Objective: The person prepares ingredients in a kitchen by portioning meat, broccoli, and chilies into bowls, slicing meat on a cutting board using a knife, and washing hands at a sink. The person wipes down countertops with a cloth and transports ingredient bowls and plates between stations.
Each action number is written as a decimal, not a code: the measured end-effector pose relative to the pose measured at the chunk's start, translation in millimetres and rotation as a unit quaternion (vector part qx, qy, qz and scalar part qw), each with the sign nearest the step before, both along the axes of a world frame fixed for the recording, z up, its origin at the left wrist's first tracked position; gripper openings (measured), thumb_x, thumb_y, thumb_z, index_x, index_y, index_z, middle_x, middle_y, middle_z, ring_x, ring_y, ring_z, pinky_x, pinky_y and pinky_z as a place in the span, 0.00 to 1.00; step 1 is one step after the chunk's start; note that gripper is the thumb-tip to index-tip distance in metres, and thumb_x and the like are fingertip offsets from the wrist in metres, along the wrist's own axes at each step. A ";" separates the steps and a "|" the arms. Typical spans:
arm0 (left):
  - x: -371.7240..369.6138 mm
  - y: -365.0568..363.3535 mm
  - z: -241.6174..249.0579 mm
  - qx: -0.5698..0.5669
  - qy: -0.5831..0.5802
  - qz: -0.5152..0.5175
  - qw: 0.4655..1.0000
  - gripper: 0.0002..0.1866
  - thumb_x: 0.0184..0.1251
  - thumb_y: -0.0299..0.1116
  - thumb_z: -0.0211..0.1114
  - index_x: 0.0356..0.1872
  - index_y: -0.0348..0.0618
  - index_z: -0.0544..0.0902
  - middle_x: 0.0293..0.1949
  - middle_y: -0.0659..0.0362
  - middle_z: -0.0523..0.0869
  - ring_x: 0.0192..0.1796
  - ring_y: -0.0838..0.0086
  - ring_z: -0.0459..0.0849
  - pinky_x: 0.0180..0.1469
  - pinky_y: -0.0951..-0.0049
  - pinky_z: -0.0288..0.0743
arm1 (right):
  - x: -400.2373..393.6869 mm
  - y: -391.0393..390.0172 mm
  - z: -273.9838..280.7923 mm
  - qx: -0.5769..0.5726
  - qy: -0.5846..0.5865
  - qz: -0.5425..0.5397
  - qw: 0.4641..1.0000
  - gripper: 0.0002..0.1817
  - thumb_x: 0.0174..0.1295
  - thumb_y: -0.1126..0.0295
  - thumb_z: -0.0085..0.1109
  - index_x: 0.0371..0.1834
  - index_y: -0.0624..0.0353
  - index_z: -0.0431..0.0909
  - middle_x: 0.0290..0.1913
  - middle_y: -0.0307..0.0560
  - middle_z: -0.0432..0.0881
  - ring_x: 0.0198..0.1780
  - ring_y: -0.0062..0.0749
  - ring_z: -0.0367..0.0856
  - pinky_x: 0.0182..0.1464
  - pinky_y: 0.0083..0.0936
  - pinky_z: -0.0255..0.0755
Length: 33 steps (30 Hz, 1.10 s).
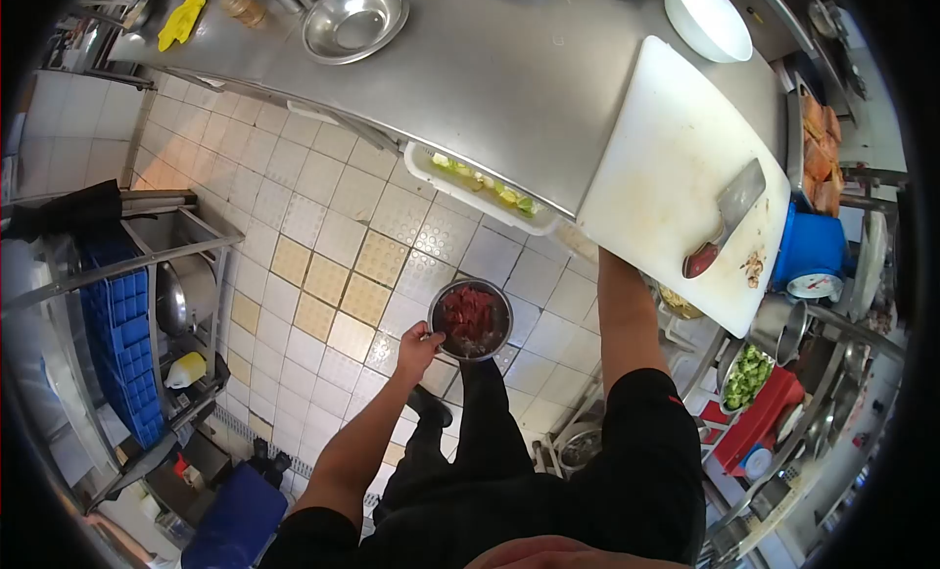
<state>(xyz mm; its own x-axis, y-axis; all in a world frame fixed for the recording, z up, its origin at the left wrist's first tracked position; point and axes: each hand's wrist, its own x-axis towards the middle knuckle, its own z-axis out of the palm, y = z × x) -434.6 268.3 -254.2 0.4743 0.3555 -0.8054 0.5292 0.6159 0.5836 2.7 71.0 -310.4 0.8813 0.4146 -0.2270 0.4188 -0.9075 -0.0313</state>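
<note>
My left hand (420, 351) grips the rim of a round metal bowl (433, 326), its thumb over the edge. Strips of dark red raw meat (468, 312) lie in the bowl, which is held over the floor in front of my legs. My right forearm (627, 319) reaches forward beneath the near edge of a white cutting board (661, 148), and the board hides the hand. A cleaver (741, 195) with a reddish-brown handle rests on the board, beside some brown scraps (753, 268).
The steel counter (490, 70) carries a metal basin (354, 23) and a white bowl (707, 21). Below its edge sticks out a white tub of cut vegetables (480, 189). A blue scale (811, 251) stands right of the board. A metal rack (186, 241) with blue crates stands left.
</note>
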 end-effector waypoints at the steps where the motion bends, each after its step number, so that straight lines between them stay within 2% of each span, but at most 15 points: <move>1: 6.4 5.1 2.1 0.004 -0.007 -0.010 1.000 0.12 0.58 0.24 0.66 0.21 0.46 0.72 0.22 0.66 0.77 0.25 0.83 0.75 0.28 0.79 0.73 | -1.1 -1.5 0.2 0.002 -0.001 -0.001 1.000 0.15 0.58 0.72 0.54 0.49 0.60 0.78 0.46 0.60 0.80 0.53 0.58 0.76 0.56 0.41 0.70; 8: 24.7 14.5 -3.6 0.028 -0.018 0.027 0.999 0.12 0.58 0.22 0.64 0.22 0.48 0.70 0.23 0.65 0.77 0.24 0.82 0.75 0.28 0.78 0.75 | -13.2 -0.2 21.9 0.046 -0.009 0.022 0.999 0.15 0.58 0.72 0.54 0.48 0.60 0.78 0.46 0.60 0.80 0.52 0.59 0.76 0.56 0.40 0.71; 11: 40.1 14.7 17.1 0.032 -0.031 0.036 0.998 0.11 0.56 0.22 0.65 0.21 0.47 0.71 0.21 0.64 0.76 0.23 0.79 0.74 0.26 0.76 0.72 | -52.7 18.0 31.8 0.178 0.048 -0.005 0.983 0.15 0.58 0.72 0.54 0.48 0.60 0.78 0.46 0.60 0.80 0.52 0.59 0.76 0.56 0.40 0.71; 13: 27.2 0.1 33.9 0.043 -0.022 0.028 0.998 0.12 0.55 0.23 0.65 0.20 0.47 0.71 0.20 0.63 0.76 0.22 0.78 0.74 0.25 0.75 0.70 | -133.8 50.9 118.7 0.287 0.082 -0.129 0.946 0.13 0.56 0.74 0.55 0.45 0.61 0.80 0.43 0.59 0.81 0.50 0.59 0.77 0.53 0.40 0.72; 15: 39.9 1.4 32.4 0.068 -0.044 0.025 0.996 0.09 0.55 0.27 0.66 0.20 0.43 0.74 0.18 0.61 0.76 0.22 0.78 0.74 0.25 0.74 0.69 | -178.2 74.5 174.8 0.411 0.127 0.052 0.902 0.15 0.50 0.76 0.56 0.43 0.61 0.81 0.42 0.59 0.81 0.48 0.57 0.78 0.52 0.40 0.73; 17: 46.3 2.6 67.0 0.067 -0.078 0.011 0.995 0.08 0.56 0.27 0.65 0.22 0.43 0.75 0.20 0.63 0.77 0.23 0.79 0.74 0.26 0.75 0.69 | -212.3 75.8 174.9 0.339 0.214 0.250 0.881 0.20 0.43 0.80 0.55 0.42 0.61 0.82 0.41 0.60 0.81 0.49 0.56 0.78 0.53 0.39 0.74; 18: 44.8 3.2 109.6 0.015 -0.095 0.055 0.994 0.07 0.57 0.25 0.64 0.23 0.43 0.76 0.22 0.64 0.78 0.25 0.80 0.74 0.27 0.76 0.71 | -225.0 71.6 177.6 0.329 0.215 0.257 0.883 0.19 0.42 0.79 0.56 0.42 0.60 0.82 0.43 0.59 0.81 0.48 0.55 0.79 0.52 0.40 0.74; 21: 31.5 18.5 135.7 0.014 -0.107 0.038 0.993 0.11 0.59 0.25 0.64 0.21 0.48 0.71 0.23 0.65 0.78 0.26 0.78 0.78 0.28 0.76 0.76 | -234.7 85.8 273.3 0.368 0.156 0.161 0.902 0.20 0.42 0.78 0.58 0.43 0.60 0.82 0.42 0.59 0.80 0.46 0.55 0.79 0.52 0.38 0.75; 22: 22.1 22.0 141.5 0.025 -0.118 0.030 0.992 0.12 0.59 0.25 0.64 0.21 0.48 0.71 0.23 0.65 0.78 0.26 0.78 0.78 0.27 0.75 0.76 | -239.8 87.7 280.2 0.308 0.149 0.149 0.928 0.28 0.41 0.74 0.63 0.52 0.55 0.79 0.49 0.59 0.77 0.52 0.56 0.76 0.54 0.41 0.74; 25: 0.8 38.1 151.0 0.078 -0.142 -0.017 0.987 0.13 0.59 0.26 0.65 0.21 0.49 0.70 0.22 0.64 0.77 0.25 0.77 0.78 0.25 0.73 0.76 | -303.2 108.8 314.2 0.124 0.023 0.264 0.956 0.38 0.42 0.65 0.70 0.63 0.51 0.71 0.57 0.58 0.73 0.57 0.59 0.72 0.57 0.48 0.71; 26: -10.7 41.7 154.1 0.111 -0.138 -0.029 0.984 0.13 0.58 0.26 0.65 0.21 0.49 0.69 0.22 0.64 0.76 0.25 0.77 0.78 0.23 0.72 0.76 | -334.0 125.5 341.8 0.045 0.029 0.266 0.962 0.47 0.38 0.61 0.74 0.68 0.47 0.63 0.64 0.58 0.66 0.60 0.62 0.67 0.59 0.54 0.67; 27: -23.4 44.9 177.8 0.064 -0.142 0.015 0.988 0.12 0.56 0.29 0.66 0.19 0.45 0.71 0.20 0.62 0.76 0.23 0.76 0.77 0.24 0.70 0.77 | -354.8 134.5 334.5 0.041 -0.010 0.265 0.963 0.45 0.40 0.60 0.74 0.67 0.45 0.64 0.63 0.56 0.66 0.61 0.60 0.66 0.58 0.55 0.67; 28: -31.0 51.0 173.5 0.080 -0.140 -0.014 0.987 0.11 0.57 0.29 0.66 0.20 0.45 0.73 0.20 0.61 0.76 0.23 0.76 0.77 0.23 0.70 0.77 | -370.8 144.2 327.2 0.038 -0.048 0.263 0.963 0.44 0.41 0.59 0.74 0.66 0.44 0.65 0.62 0.54 0.66 0.62 0.57 0.65 0.58 0.56 0.67; 30: -60.0 69.3 194.2 0.110 -0.164 -0.027 0.980 0.11 0.57 0.30 0.66 0.20 0.45 0.73 0.21 0.61 0.77 0.24 0.75 0.77 0.23 0.69 0.77 | -409.3 169.9 342.1 0.057 -0.081 0.248 0.964 0.40 0.42 0.60 0.73 0.63 0.47 0.67 0.61 0.55 0.67 0.59 0.59 0.69 0.55 0.52 0.70; 33: -101.9 109.7 211.2 0.085 -0.200 -0.029 0.976 0.11 0.57 0.30 0.64 0.20 0.49 0.72 0.23 0.64 0.77 0.27 0.77 0.79 0.28 0.70 0.80 | -421.8 206.7 326.5 0.059 0.031 0.274 0.960 0.37 0.44 0.64 0.71 0.60 0.54 0.67 0.59 0.60 0.69 0.54 0.62 0.73 0.53 0.50 0.72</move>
